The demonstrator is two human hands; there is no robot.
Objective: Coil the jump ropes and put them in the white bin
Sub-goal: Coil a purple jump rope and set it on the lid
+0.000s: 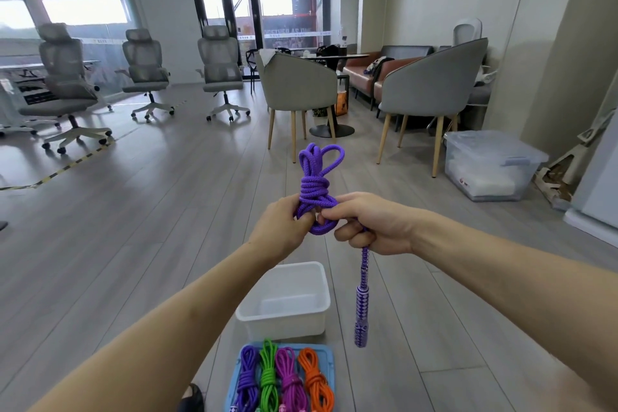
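Observation:
A purple jump rope [316, 184] is bundled into a coil with wraps around its middle, held up in front of me. My left hand [284, 227] grips the lower part of the coil. My right hand [371, 224] pinches the rope beside it, and the rope's patterned purple handle [362, 314] hangs down from that hand. Below on the floor stands the white bin [284, 318], with nothing inside it. In front of the bin a blue tray [329, 365] holds several coiled ropes: purple [247, 378], green [268, 375], magenta [289, 378] and orange [316, 378].
Grey armchairs [431, 94] and a round table stand ahead on the wood floor. A clear lidded storage box [491, 164] sits at the right by the wall. Several office chairs [220, 70] line the left back. A dark shoe [192, 398] shows at the bottom edge.

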